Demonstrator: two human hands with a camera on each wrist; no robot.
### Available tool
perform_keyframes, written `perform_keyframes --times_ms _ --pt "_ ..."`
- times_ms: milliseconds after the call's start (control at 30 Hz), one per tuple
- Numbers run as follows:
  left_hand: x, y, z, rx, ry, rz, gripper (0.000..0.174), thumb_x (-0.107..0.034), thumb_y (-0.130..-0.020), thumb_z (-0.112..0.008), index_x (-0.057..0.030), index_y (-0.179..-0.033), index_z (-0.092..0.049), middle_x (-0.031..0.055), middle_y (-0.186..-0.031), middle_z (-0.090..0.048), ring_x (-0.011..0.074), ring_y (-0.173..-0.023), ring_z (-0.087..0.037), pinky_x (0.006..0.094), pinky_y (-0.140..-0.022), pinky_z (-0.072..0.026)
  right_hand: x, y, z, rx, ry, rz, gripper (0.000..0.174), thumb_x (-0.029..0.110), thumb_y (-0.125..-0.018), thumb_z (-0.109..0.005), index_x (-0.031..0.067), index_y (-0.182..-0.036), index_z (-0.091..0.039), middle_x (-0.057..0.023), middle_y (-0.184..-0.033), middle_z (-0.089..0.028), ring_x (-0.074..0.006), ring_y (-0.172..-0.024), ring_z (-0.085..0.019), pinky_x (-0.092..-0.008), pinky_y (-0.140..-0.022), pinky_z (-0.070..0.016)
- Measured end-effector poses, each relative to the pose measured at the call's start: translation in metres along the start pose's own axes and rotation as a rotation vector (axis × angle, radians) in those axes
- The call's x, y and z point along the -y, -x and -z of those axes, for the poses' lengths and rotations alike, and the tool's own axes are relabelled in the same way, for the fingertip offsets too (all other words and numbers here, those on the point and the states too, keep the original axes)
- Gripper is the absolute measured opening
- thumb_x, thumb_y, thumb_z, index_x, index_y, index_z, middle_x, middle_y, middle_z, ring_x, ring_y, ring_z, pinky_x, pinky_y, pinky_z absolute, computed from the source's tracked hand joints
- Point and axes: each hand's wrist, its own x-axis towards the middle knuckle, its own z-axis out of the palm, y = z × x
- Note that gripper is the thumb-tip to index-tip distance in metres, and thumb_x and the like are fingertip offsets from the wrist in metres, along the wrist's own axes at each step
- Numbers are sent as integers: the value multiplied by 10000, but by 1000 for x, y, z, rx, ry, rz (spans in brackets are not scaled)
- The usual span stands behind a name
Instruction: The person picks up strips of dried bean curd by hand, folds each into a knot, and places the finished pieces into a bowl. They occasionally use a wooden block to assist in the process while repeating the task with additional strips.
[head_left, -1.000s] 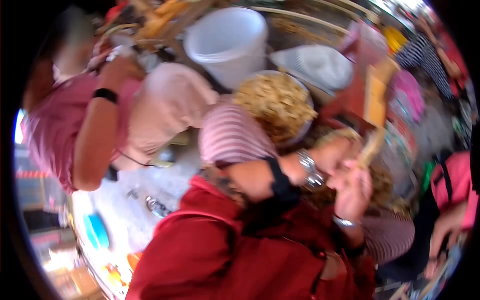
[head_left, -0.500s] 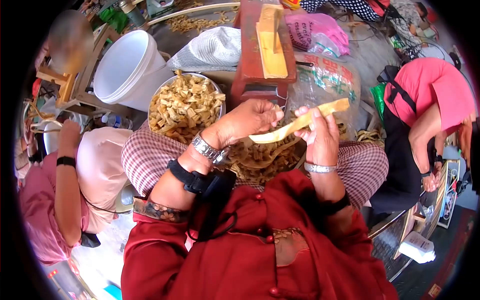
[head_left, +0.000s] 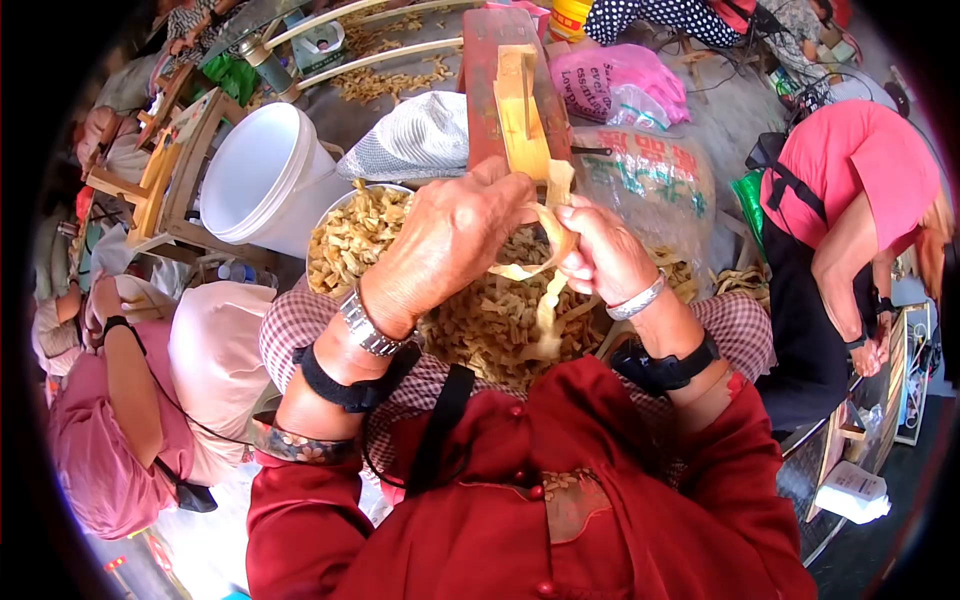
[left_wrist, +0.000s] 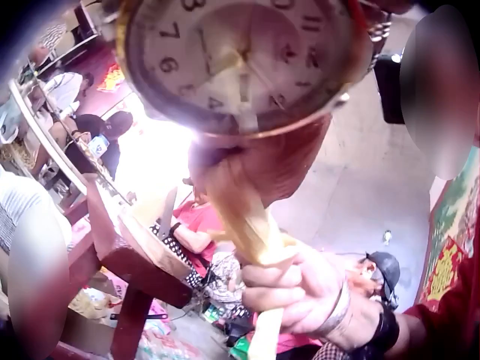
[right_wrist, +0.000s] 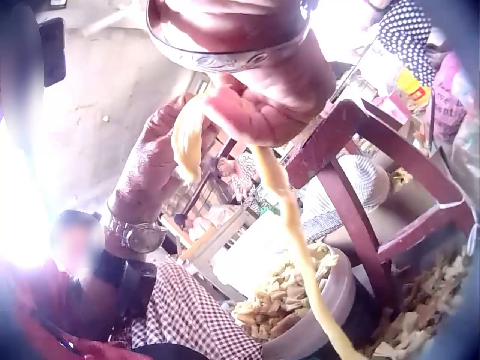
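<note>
A long, limp pale-yellow strip [head_left: 562, 238] is bent into a loop between my hands, above a heap of knotted yellow pieces [head_left: 500, 320]. My left hand [head_left: 450, 235], back up, holds the strip at its fingertips. My right hand [head_left: 607, 252] has its fingers curled round the strip, thumb on top. One end hangs below the right hand as a long tail [right_wrist: 300, 247]. In the left wrist view the strip [left_wrist: 251, 225] runs from the left hand into the right fist [left_wrist: 296, 289].
Ahead stands a red bench [head_left: 490, 75] bearing a yellow wooden block [head_left: 525, 150] with an upright piece. A basin [right_wrist: 345, 292] of yellow pieces, a white bucket [head_left: 255, 170] and a woven sack [head_left: 415, 135] lie left; a clear plastic bag [head_left: 650, 185] lies right. People sit on both sides.
The strip, stretched nearly straight half a second ago, is now looped between the hands. My left hand has moved to the strip and now holds it. The blurred view has steadied.
</note>
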Motion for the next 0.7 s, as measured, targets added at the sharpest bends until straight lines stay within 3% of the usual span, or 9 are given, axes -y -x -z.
perform_keyframes --times_ms 133,233,367,500,533,633,700 --pt "2 0 5 -34 9 -106 112 -57 -815 -602 0 -898 -553 129 -1052 -599 332 -849 -612 369 -691 -500 16 -4 4 207 194 -16 244 238 -872 -390 55 -743 -487 63 -536 -306 -23 -424 -248 -195 -388 -208" --pt "7 4 -1 2 76 -151 101 -63 -824 -595 -8 -891 -543 129 -1092 -607 332 -899 -613 357 -732 -509 13 -12 17 371 195 -114 253 251 -863 -381 59 -739 -490 56 -548 -337 -25 -427 -258 -192 -389 -199" --pt "17 9 -9 110 238 26 116 -146 -853 -576 -57 -884 -508 125 -876 -591 341 -774 -588 378 -617 -475 17 -15 22 405 345 -54 317 339 -908 -444 49 -820 -538 44 -591 -393 -21 -448 -314 -185 -395 -243" --pt "24 11 -21 163 1157 350 131 -171 -919 -539 -81 -982 -466 43 -820 -602 131 -670 -582 224 -545 -411 30 -18 19 390 583 185 362 401 -926 -506 49 -883 -581 42 -625 -450 -25 -484 -407 -188 -422 -321" --pt "24 12 -19 191 1274 382 198 -153 -924 -532 -76 -1088 -453 49 -854 -607 47 -633 -497 155 -546 -361 32 -19 19 371 618 255 352 387 -929 -506 46 -882 -581 41 -627 -458 -29 -484 -416 -188 -426 -329" --pt "20 8 -14 232 1501 346 272 -158 -914 -544 -49 -1145 -449 65 -902 -618 62 -662 -516 162 -551 -375 36 -25 26 362 659 354 349 365 -937 -495 34 -871 -582 30 -628 -488 -41 -485 -453 -196 -428 -354" --pt "17 8 -15 223 1539 325 398 -119 -900 -546 -41 -1263 -400 69 -967 -617 78 -797 -556 177 -629 -410 31 -33 33 328 651 400 360 372 -936 -495 31 -865 -584 22 -627 -499 -44 -482 -459 -200 -425 -361"
